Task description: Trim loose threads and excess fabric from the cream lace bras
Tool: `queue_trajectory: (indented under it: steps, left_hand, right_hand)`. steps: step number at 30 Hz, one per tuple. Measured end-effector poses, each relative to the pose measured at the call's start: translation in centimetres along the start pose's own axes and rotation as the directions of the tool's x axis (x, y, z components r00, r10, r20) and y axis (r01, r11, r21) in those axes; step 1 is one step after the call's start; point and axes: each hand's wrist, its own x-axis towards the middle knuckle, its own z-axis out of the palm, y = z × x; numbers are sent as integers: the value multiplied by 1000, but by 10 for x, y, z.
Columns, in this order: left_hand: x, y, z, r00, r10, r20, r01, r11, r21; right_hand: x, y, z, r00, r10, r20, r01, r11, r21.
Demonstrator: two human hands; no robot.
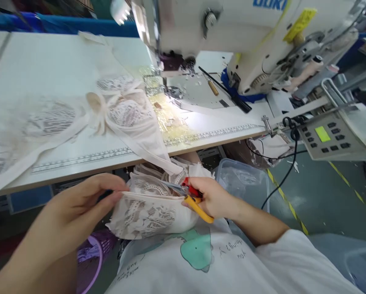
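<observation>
Between thumb and fingers, my left hand (pixel 88 208) pinches the top edge of a white lace bra cup (pixel 152 214) over my lap. A pair of scissors (pixel 198 208) with red and yellow handles is in my right hand (pixel 216 196), its blades lying along the cup's edge and pointing left. I cannot tell how far the blades are apart. More lace pieces (pixel 149 183) are bunched behind the held cup, just under the table edge. On the table lie joined white lace bras (pixel 130 114), one strip hanging over the edge toward my right hand.
A sewing machine (pixel 195 28) stands at the back of the white table (pixel 57 57), with a screwdriver (pixel 213 87) near it. A control panel (pixel 326 134) juts out at right. Below are a clear plastic bin (pixel 244 171) and a purple basket (pixel 101 253).
</observation>
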Motion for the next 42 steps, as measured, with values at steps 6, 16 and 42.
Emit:
queue_trajectory:
  steps: [6, 16, 42]
  left_hand:
    - [2, 27, 25, 990, 6, -139, -21, 994, -104]
    - [10, 45, 59, 878, 410, -248, -416, 909, 33]
    - [36, 46, 63, 944, -117, 309, 268, 817, -511]
  right_hand:
    - [-11, 8, 3, 995, 94, -23, -95, 996, -3]
    - [-2, -4, -24, 984, -101, -148, 117, 988, 100]
    - [33, -7, -58, 926, -203, 320, 251, 961, -118]
